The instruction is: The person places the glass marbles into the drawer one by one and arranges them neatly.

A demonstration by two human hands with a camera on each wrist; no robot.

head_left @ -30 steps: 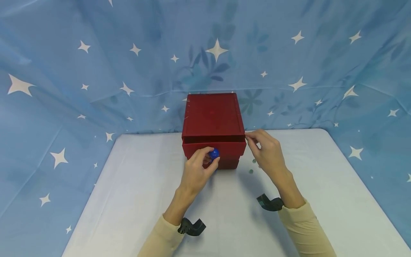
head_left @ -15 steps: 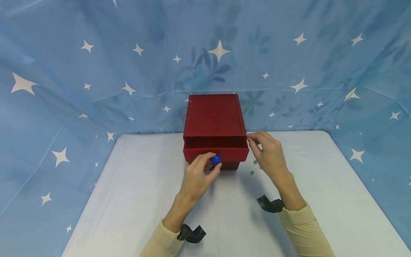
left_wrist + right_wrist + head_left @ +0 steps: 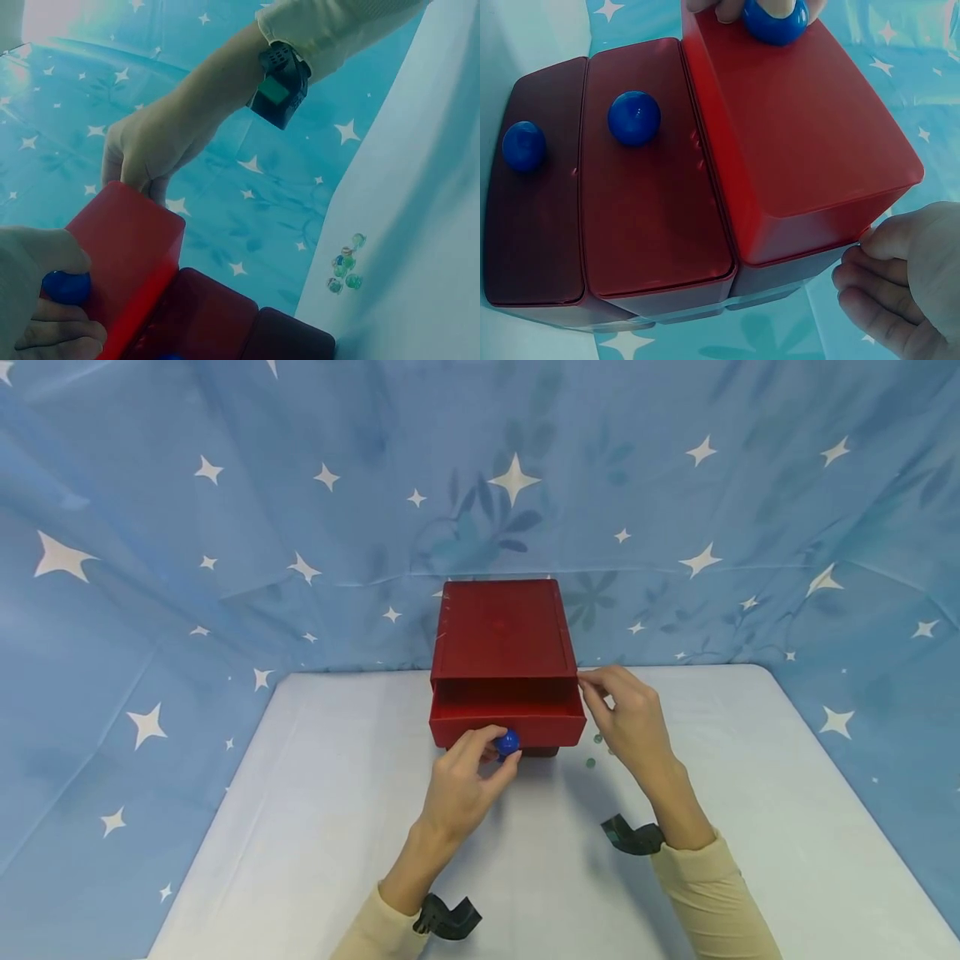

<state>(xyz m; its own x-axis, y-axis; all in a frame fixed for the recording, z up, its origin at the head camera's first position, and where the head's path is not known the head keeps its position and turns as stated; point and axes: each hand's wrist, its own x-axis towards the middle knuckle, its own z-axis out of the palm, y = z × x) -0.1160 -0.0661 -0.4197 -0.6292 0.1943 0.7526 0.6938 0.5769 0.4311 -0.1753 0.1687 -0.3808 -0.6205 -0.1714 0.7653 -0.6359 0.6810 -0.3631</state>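
Head: the left hand [image 3: 461, 787] pinches the blue knob [image 3: 508, 742] of the top drawer [image 3: 540, 730], partly out of the red cabinet [image 3: 501, 631]; pull level. Left wrist: the knob sits within the grip; keep force central. Right wrist: the right hand [image 3: 900, 274] pinches the cabinet's edge; brace steadily.

Three drawers [image 3: 802, 124], three knobs [image 3: 634, 118]
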